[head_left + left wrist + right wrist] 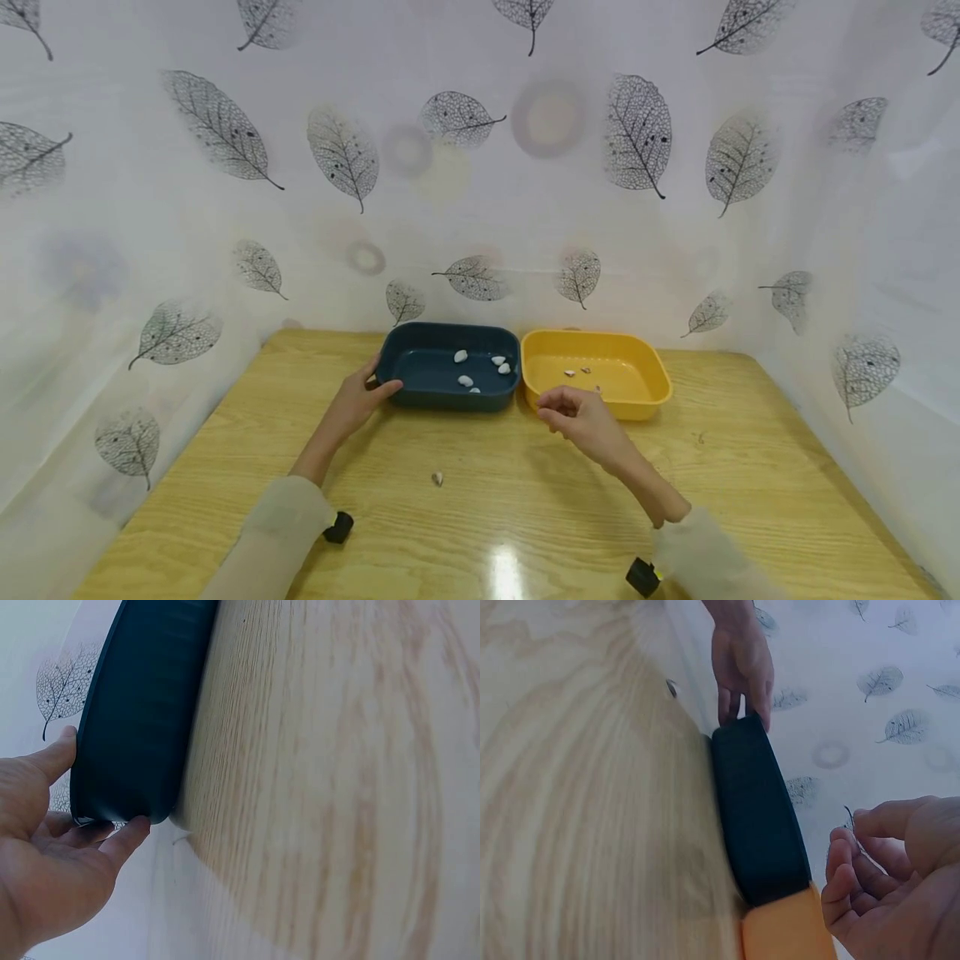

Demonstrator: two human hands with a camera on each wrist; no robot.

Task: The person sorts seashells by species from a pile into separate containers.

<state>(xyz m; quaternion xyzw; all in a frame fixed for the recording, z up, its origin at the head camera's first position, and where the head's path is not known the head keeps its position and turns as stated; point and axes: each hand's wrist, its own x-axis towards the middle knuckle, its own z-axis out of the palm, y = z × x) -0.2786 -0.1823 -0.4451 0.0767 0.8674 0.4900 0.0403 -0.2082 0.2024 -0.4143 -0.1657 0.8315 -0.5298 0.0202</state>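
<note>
In the head view, my left hand [356, 402] grips the left end of a dark blue tray [442, 400]. In the left wrist view, the thumb lies at the tray's rim and the fingers are against its end. Several white shell-like pieces [461, 356] lie inside it. My right hand [588, 423] hovers over the near left corner of a yellow tray [637, 411], fingers curled, thumb and forefinger tips close together. Whether something tiny is between them cannot be made out. Small brownish-white pieces [569, 372] lie in the yellow tray.
One small shell-like piece [438, 478] lies on the wooden table [480, 517] in front of the trays. The two trays stand side by side, near a leaf-patterned white curtain [480, 208] that encloses the back and sides.
</note>
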